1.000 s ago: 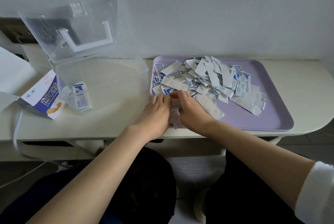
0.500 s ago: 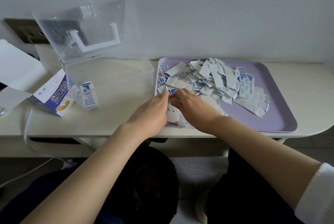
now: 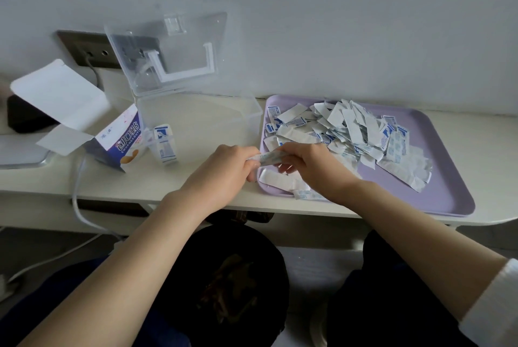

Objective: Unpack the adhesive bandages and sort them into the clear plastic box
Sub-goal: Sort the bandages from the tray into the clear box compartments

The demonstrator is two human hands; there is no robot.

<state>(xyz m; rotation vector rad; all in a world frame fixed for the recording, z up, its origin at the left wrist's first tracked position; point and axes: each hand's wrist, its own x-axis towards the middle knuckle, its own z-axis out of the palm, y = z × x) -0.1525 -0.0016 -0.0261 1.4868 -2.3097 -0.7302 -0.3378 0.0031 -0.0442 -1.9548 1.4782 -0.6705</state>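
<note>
Centrally, two bare hands meet above the near left corner of a lilac tray point(image 3: 440, 181). The left hand point(image 3: 224, 171) has its fingers curled and pinches the left end of a wrapped adhesive bandage point(image 3: 268, 156), white with blue print. The right hand point(image 3: 311, 170) pinches the other end between thumb and bent fingers. Whether it is a single strip or a thin stack, I cannot tell. It is held level, just above the tray's edge.

A loose pile of wrapped bandages point(image 3: 344, 128) covers the far and middle part of the tray, and a few pale strips point(image 3: 276, 178) lie under the hands.

Just left of the tray stands the clear plastic box point(image 3: 201, 111), its lid point(image 3: 173, 46) open and upright against the wall. A few wrapped bandages point(image 3: 165, 146) stand on edge at the box's left end.

Left of the box, touching it, lies an opened blue and white bandage carton point(image 3: 123, 140) with its flaps spread. Everything rests on a cream table point(image 3: 50, 181). A white cable point(image 3: 77, 195) hangs over the table's front edge.
</note>
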